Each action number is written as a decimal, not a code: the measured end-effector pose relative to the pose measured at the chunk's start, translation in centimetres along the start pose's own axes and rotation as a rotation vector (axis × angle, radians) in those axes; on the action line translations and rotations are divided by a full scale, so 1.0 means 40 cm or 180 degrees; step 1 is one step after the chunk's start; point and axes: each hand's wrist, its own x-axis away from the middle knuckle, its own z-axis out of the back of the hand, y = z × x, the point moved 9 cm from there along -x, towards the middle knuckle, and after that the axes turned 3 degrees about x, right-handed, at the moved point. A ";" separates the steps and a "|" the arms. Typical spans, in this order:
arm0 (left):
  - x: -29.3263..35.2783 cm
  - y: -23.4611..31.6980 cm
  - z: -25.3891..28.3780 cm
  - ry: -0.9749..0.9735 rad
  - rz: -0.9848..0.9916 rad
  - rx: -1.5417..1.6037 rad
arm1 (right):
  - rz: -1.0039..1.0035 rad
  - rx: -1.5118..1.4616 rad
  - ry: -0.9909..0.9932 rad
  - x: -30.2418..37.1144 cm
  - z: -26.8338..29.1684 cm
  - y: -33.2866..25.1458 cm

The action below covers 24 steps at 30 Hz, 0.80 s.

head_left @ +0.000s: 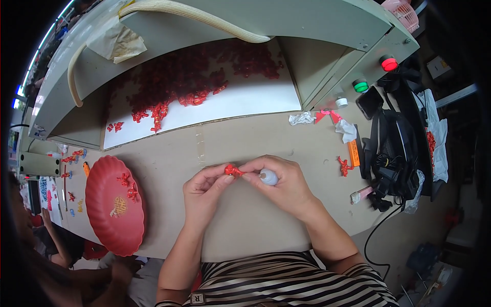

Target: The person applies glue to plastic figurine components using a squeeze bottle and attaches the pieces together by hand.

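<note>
Over beige surface (245,225): small glossy red figurine (233,170), long axis roughly left-right; left hand (202,190) pinching left end, right hand (287,185) pinching right end, cradling white plastic bottle (269,177); neither nearer.

Red figurines: one held figurine (233,170) at the fingertips of two hands, one left hand (204,190) and one right hand (281,184); two tray figurines (132,192) in one scalloped red tray (110,230); one loose figurine (344,166) at right; one heap of red pieces (174,82) under the hood, too dense to number. Single items: one white bottle (268,177), one phone (368,102), one black bag (394,148), one pink basket (403,14). Pairs: two buttons, one red button (389,64) and one green button (360,85); small items (69,159) at far left overlap, count uncertain.
</note>
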 end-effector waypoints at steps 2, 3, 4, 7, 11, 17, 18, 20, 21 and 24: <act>-0.002 -0.002 0.001 -0.0008 0.0018 -0.0011 | -0.0015 -0.0014 -0.0004 -0.001 -0.001 0.003; -0.002 -0.006 0.004 -0.0018 0.0041 0.0000 | -0.0012 -0.0014 -0.0019 -0.002 -0.003 0.004; -0.002 -0.009 0.005 -0.0027 0.0063 0.0012 | -0.0008 -0.0015 -0.0035 -0.003 -0.005 0.005; -0.003 -0.013 0.006 -0.0009 0.0117 0.0035 | -0.0015 -0.0003 -0.0063 -0.004 -0.008 0.012; -0.003 -0.015 0.007 0.0010 0.0069 0.0012 | -0.0018 -0.0028 -0.0111 -0.006 -0.010 0.011; -0.004 -0.016 0.007 -0.0025 0.0055 -0.0026 | -0.0040 -0.0083 -0.0101 -0.006 -0.011 0.015; -0.004 -0.015 0.006 -0.0025 0.0058 -0.0038 | -0.0065 -0.0087 -0.0104 -0.007 -0.012 0.015; -0.004 -0.016 0.007 -0.0024 0.0063 -0.0051 | -0.0091 -0.0091 -0.0108 -0.008 -0.012 0.015; -0.003 -0.017 0.008 -0.0020 0.0061 -0.0025 | -0.0071 -0.0092 -0.0109 -0.009 -0.012 0.014; -0.003 -0.014 0.006 -0.0016 0.0057 -0.0045 | -0.0052 -0.0092 -0.0115 -0.008 -0.012 0.016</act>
